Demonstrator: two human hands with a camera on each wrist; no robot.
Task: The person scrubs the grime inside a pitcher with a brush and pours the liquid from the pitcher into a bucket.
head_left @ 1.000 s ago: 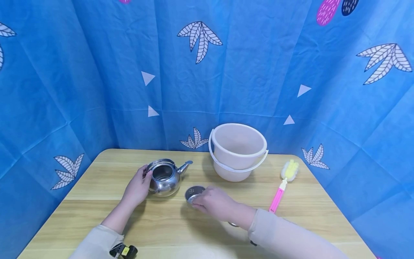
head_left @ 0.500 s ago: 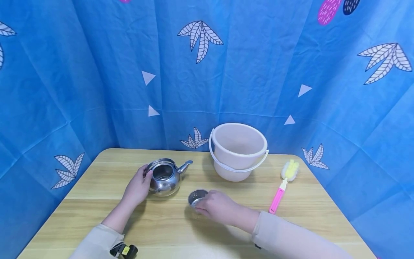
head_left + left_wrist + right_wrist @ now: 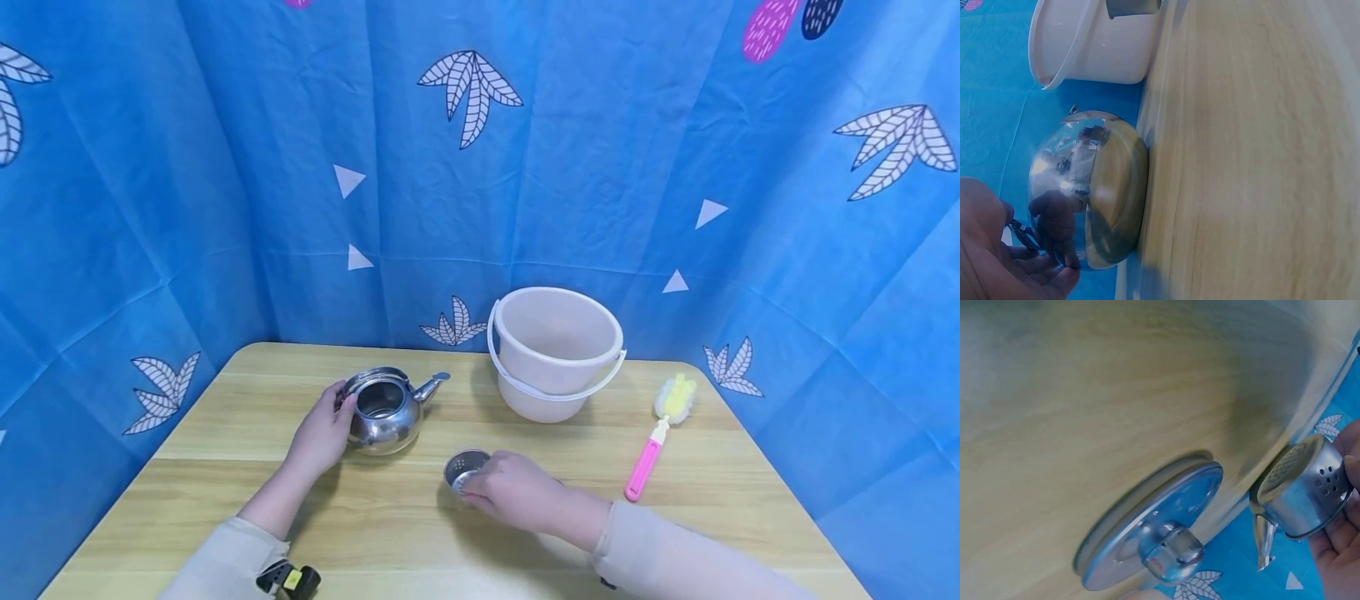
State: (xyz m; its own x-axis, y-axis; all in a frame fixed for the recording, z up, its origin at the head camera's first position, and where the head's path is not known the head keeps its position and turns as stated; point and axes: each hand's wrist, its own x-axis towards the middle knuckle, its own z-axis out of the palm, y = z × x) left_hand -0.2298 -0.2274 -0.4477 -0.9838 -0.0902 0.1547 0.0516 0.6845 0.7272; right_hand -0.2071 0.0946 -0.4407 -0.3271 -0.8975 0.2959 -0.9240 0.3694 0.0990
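Note:
A shiny steel teapot (image 3: 386, 429) without its lid stands at the left of the table, spout pointing right. My left hand (image 3: 324, 433) holds it by the handle, with fingers against its round side in the left wrist view. Right of the teapot, my right hand (image 3: 517, 493) pinches the rim of a small steel tea strainer (image 3: 467, 468). The strainer's perforated wall and base show in the right wrist view, where it is clear of the table. Also there, a round steel lid (image 3: 1160, 525) with a knob lies on the tabletop; my right arm mostly hides it in the head view.
A white bucket (image 3: 551, 379) with its handle hanging down in front stands at the back. To its right lies a sponge brush (image 3: 651, 450) with a pink handle. Blue patterned cloth (image 3: 480, 200) hangs behind the wooden table (image 3: 360, 533) and at its sides.
My right hand has moved a little to the right and nearer to me with the tea strainer. The left hand and the teapot have stayed in place.

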